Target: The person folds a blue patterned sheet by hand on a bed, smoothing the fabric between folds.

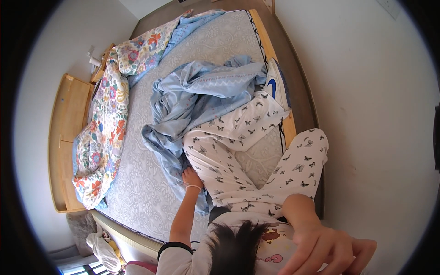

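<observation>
My left hand (pixel 192 178), with a pale band at the wrist, rests beside my thigh on a crumpled light-blue patterned bed sheet (pixel 213 80). Whether its fingers grip the cloth is hard to tell. Close to the camera at the lower right, my right hand (pixel 330 245) is raised with bent, parted fingers; no object shows in it, and its palm is hidden. I sit on a grey patterned mattress (pixel 137 172), legs bent in white butterfly-print trousers (pixel 240 127). The sheet lies bunched against my left leg.
A floral quilt (pixel 118 96) with a blue underside lies along the bed's far left side, near a wooden headboard (pixel 70 137). A shoe (pixel 277 84) rests on the wooden bed rail (pixel 263 34). A white wall (pixel 374 103) rises to the right. A plush toy (pixel 103 249) sits at lower left.
</observation>
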Demonstrator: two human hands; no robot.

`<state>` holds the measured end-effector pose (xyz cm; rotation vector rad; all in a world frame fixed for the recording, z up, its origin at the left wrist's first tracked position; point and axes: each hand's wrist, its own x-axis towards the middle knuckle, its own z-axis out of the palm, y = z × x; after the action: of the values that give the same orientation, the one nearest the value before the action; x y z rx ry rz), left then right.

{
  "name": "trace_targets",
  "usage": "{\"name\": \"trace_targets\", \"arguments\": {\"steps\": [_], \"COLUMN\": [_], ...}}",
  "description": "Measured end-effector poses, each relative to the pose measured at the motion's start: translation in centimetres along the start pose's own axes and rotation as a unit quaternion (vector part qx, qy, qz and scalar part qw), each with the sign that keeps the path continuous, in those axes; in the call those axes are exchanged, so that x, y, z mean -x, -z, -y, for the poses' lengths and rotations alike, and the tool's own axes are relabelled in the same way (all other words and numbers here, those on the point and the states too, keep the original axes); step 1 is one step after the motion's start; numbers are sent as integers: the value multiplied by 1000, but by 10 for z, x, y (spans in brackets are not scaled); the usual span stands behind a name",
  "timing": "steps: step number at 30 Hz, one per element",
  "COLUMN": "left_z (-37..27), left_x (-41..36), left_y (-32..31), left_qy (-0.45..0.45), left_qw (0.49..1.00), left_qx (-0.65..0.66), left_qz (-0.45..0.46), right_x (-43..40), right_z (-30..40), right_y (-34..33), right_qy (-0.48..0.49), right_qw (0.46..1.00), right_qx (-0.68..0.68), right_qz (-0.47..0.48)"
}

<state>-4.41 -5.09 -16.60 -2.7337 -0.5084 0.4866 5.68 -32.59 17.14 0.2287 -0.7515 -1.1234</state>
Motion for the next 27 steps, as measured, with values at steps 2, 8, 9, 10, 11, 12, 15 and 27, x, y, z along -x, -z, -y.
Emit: {"name": "trace_targets", "arguments": {"steps": [2, 8, 9, 10, 11, 12, 15, 27], "left_z": [4, 22, 33, 45, 53, 49, 57, 88], "left_x": [-6, -29, -35, -44, -50, -56, -70, -123], "left_y": [-1, 21, 16, 9, 2, 18, 34, 78], "left_qy": [11, 154, 155, 164, 171, 162, 187, 146], "left_qw": [1000, 935, 935, 906, 871, 805, 652, 499], "left_qx": [10, 319, 319, 387, 452, 568, 733, 854], "left_qz": [6, -4, -7, -47, -87, -63, 52, -27], "right_x": [-41, -42, -42, -43, -43, -44, -45, -45], "right_z": [46, 45, 45, 45, 45, 46, 46, 40], "right_y": [16, 18, 17, 15, 13, 17, 19, 18], "right_qy": [-549, -545, -544, -549, -554, -552, -595, -607], "right_qw": [817, 819, 819, 817, 816, 817, 781, 772], "right_qx": [-92, -102, -105, -102, -99, -91, -134, -143], "right_qz": [151, 147, 148, 141, 135, 138, 138, 122]}}
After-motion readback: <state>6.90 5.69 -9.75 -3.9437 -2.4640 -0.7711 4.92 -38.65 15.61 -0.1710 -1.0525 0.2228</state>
